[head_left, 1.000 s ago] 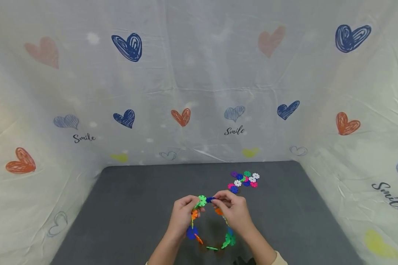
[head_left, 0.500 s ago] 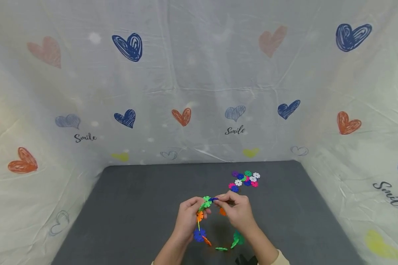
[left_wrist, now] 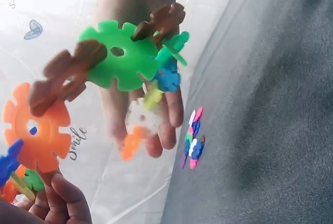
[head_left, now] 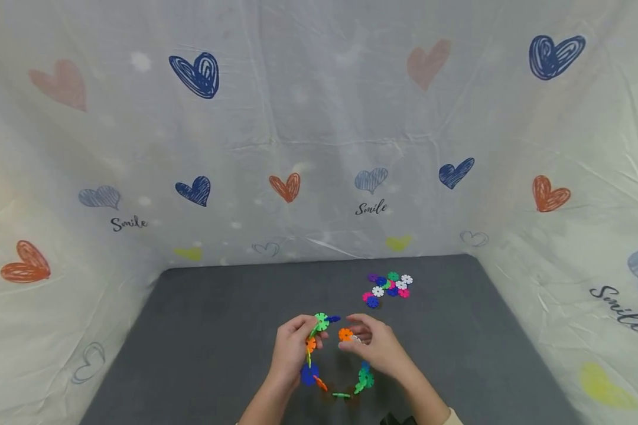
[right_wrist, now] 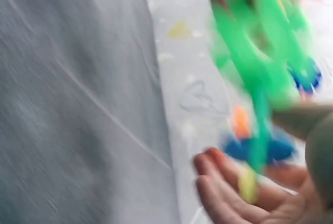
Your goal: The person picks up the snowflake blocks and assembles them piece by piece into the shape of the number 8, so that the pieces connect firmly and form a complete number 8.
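Chain of slotted flower discs [head_left: 342, 395] hangs in a loop between the person's two hands, over the near middle of the dark table [head_left: 234, 319], with its open gap on the far side. At the left of that gap, the left hand [head_left: 292, 348] pinches a light green disc [head_left: 321, 321], and a dark blue disc [head_left: 333, 319] juts rightward from it, edge-on. At the right of the gap sit an orange disc [head_left: 345, 334] and a white disc [left_wrist: 143, 117]. Right hand [head_left: 377, 345] is apart from the left, its fingers spread loosely around that end; whether they touch the white disc cannot be told. Farther right, a pile of loose discs [head_left: 393, 291] lies on the table.

The step in hand looks like working on the slotted joints at this gap. For that, a pinch close to the slot should serve better than one farther down the chain, where every joint may twist. Two discs probably mate best when turned crosswise, slot facing slot, and pressed straight rather than levered. Slack in the loop should be left to hang, since a pull on the big green disc [left_wrist: 118, 54] could loosen its neighbours.
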The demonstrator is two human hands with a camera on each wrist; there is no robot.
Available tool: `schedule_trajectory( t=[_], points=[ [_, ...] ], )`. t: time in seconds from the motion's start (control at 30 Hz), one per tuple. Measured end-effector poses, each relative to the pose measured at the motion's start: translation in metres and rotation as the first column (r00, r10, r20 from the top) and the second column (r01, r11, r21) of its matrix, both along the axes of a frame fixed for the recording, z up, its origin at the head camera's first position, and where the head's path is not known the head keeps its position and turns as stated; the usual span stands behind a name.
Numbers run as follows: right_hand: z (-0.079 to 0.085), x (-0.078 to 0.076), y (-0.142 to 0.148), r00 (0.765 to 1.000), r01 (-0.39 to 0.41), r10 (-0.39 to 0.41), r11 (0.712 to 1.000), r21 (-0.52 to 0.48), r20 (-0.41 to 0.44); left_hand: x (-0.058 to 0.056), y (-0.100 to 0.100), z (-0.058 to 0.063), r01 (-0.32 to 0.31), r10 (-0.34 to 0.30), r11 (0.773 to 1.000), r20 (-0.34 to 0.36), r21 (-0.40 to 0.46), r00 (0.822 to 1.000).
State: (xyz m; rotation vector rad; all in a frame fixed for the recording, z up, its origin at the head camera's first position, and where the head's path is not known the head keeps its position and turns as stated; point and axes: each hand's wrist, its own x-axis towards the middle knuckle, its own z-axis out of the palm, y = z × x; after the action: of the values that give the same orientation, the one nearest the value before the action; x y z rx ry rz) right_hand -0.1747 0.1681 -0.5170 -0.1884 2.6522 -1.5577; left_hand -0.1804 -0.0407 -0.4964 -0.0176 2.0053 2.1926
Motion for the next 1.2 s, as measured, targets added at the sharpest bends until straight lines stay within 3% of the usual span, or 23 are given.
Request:
schedule_trajectory(
  t=[0.07, 0.13, 0.3, 0.5, 0.83, 0.93, 1.1, 1.17, 1.2],
  points=[
    [-0.002, 0.002, -0.006, 1.0, 0.016, -0.015, 1.0, 0.019, -0.025, 0.0, 0.0, -0.001, -0.006, 0.006, 1.0, -0.006, 0.0, 1.0],
    [0.0, 0.005, -0.012, 0.991, 0.088, -0.086, 0.996, 0.024, -0.1, -0.001, 0.0, -0.002, -0.019, 0.019, 1.0, -0.008, -0.001, 1.0],
    [0.011, 0.01, -0.019, 0.937, 0.196, -0.198, 0.98, -0.036, -0.289, -0.002, -0.002, -0.003, -0.059, 0.059, 0.998, -0.018, -0.027, 0.998],
    [0.023, 0.011, -0.022, 0.918, 0.175, -0.18, 0.983, -0.047, -0.354, -0.002, -0.003, -0.001, -0.044, 0.04, 0.996, -0.045, -0.074, 0.998],
    [0.025, 0.011, -0.021, 0.857, 0.161, -0.159, 0.986, -0.038, -0.49, 0.001, -0.006, 0.005, -0.001, -0.018, 0.992, -0.148, -0.13, 0.989],
    [0.024, 0.011, -0.021, 0.82, 0.153, -0.134, 0.988, -0.011, -0.557, 0.003, -0.005, 0.003, -0.009, -0.025, 0.986, -0.205, -0.165, 0.979],
    [0.021, 0.01, -0.02, 0.715, 0.135, -0.081, 0.991, 0.024, -0.694, 0.005, -0.002, 0.002, -0.01, -0.021, 0.99, -0.219, -0.14, 0.976],
    [0.02, 0.008, -0.02, 0.712, 0.121, -0.069, 0.992, 0.025, -0.699, 0.003, -0.002, 0.002, 0.003, -0.031, 0.991, -0.204, -0.134, 0.978],
    [0.02, 0.006, -0.02, 0.732, 0.111, -0.067, 0.994, 0.021, -0.678, 0.001, -0.002, 0.0, 0.017, -0.043, 0.991, -0.2, -0.13, 0.979]
  ],
)
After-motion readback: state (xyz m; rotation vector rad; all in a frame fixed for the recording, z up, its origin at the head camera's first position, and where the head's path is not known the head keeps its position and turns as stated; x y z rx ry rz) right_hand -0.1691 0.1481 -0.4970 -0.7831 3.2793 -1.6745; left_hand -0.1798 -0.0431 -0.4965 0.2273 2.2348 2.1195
